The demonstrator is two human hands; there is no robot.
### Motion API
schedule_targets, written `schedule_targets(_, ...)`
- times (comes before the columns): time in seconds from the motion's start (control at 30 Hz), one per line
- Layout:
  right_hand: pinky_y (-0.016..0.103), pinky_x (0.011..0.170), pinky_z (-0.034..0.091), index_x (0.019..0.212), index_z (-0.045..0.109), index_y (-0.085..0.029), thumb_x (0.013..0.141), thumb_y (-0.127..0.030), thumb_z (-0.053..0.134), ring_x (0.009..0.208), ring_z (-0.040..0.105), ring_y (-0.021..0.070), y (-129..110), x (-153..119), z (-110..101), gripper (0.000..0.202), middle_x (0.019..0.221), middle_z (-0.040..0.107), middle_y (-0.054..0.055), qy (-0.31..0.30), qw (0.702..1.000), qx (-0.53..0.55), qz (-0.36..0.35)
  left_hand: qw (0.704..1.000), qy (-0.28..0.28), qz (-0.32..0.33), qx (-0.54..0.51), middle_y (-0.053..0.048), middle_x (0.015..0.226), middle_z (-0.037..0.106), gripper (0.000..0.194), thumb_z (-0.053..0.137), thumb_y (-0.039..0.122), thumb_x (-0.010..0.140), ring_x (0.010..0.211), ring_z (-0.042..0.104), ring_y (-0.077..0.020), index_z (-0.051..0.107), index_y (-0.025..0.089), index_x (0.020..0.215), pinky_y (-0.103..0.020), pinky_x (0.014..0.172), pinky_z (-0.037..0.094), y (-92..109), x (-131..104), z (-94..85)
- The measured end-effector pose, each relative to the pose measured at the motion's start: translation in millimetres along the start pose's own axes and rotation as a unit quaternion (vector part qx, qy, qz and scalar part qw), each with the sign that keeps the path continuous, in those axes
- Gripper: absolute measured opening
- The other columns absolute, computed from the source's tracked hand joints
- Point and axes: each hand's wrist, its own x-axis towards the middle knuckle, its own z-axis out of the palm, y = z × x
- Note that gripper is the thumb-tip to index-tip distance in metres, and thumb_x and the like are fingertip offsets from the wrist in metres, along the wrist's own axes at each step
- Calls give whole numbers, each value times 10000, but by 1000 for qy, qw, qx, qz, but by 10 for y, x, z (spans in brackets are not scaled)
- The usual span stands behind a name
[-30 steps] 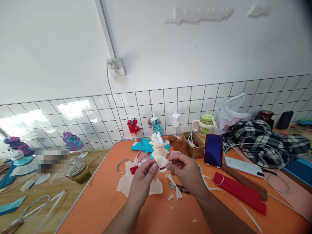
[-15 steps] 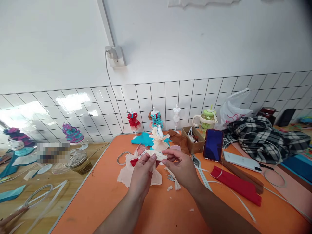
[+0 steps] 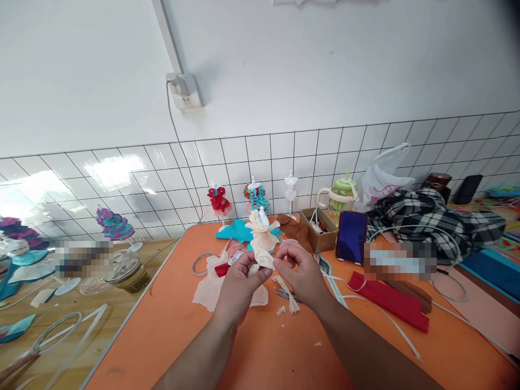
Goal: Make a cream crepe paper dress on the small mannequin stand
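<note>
Between my two hands is a small piece of cream crepe paper [image 3: 263, 258], bunched and folded. My left hand [image 3: 242, 281] pinches its lower left part between thumb and fingers. At its right end, the fingertips of my right hand [image 3: 299, 275] grip the edge. Just behind stands a small white mannequin [image 3: 263, 216] in a cream ruffled paper dress [image 3: 260, 234]. Pale pink crepe paper [image 3: 205, 292] lies under and left of my left hand. Below my right hand are scissors [image 3: 286, 295], partly hidden, and a twisted cream paper scrap [image 3: 293, 303].
Dressed mini mannequins [image 3: 219, 199] and a bare one [image 3: 290, 189] stand along the tiled wall. To the right are a cardboard box [image 3: 323, 238], a phone [image 3: 351, 237], a green-lidded cup [image 3: 343, 195], red crepe paper [image 3: 390, 303] and a plaid cloth [image 3: 430, 222]. A tape roll [image 3: 201, 264] lies left.
The cream crepe paper has turned from lying flat to a more upright, gathered shape. My fingers have shifted on it, and the whole view has moved slightly.
</note>
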Motion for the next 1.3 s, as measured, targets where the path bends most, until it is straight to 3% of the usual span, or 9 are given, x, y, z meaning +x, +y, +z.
schedule_targets(0.1,262,626,389,676,545,-192,758,-220,543,700,476,142,41,5,11,87,736,547,2,-27,999,24,20,1000,4,3,6,0,902,639,256,725,233,702,868,558,-138,644,210,944,-239,803,434,-15,21,-11)
schedule_targets(0.27,275,683,399,961,600,-216,776,-306,585,787,500,155,46,1,-10,206,939,601,22,-41,998,47,12,999,1,22,44,-12,934,641,241,692,256,732,909,557,-163,637,210,961,-263,827,433,25,27,-23)
schedule_targets(0.43,259,616,378,728,600,-191,781,-291,590,652,456,133,68,15,-3,113,708,567,-2,-46,998,25,37,999,-27,1,45,3,915,618,281,729,242,691,845,549,-140,620,211,948,-238,774,446,46,20,-2)
schedule_targets(0.53,242,560,373,780,597,-191,802,-300,564,603,455,122,81,15,5,116,685,559,-8,-75,994,61,54,999,-20,-9,30,8,903,617,273,747,228,669,834,554,-135,613,202,906,-237,770,451,39,32,6)
schedule_targets(0.73,234,587,395,790,528,-201,855,-332,498,679,520,135,70,12,-15,149,754,575,2,-20,996,76,34,997,-22,-48,60,-21,869,645,291,762,281,653,809,587,-170,629,193,897,-270,733,459,52,13,25)
schedule_targets(0.9,240,571,413,842,524,-209,857,-342,493,668,556,148,75,15,-34,137,726,584,1,-38,995,72,53,998,-47,-39,32,-61,959,676,306,711,367,713,927,603,-212,667,199,965,-316,841,449,48,12,30)
schedule_targets(1.1,285,716,443,1015,610,-229,806,-260,524,872,562,186,35,21,-95,228,921,626,38,-28,1000,0,-12,994,-9,-11,108,-37,744,668,199,706,352,720,732,613,-172,682,178,814,-287,718,480,51,24,26)
schedule_targets(1.17,284,718,439,923,647,-217,793,-276,549,896,553,193,27,29,-100,173,950,631,47,-26,999,-5,-22,992,-11,-13,127,-34,749,670,187,720,336,704,738,612,-173,682,183,806,-279,707,483,60,4,52)
schedule_targets(1.3,255,608,424,752,625,-180,796,-325,575,678,532,146,61,43,-70,160,741,612,21,-22,999,39,16,994,7,-10,107,-11,721,657,203,717,340,708,700,604,-152,663,192,837,-264,681,483,34,-15,80)
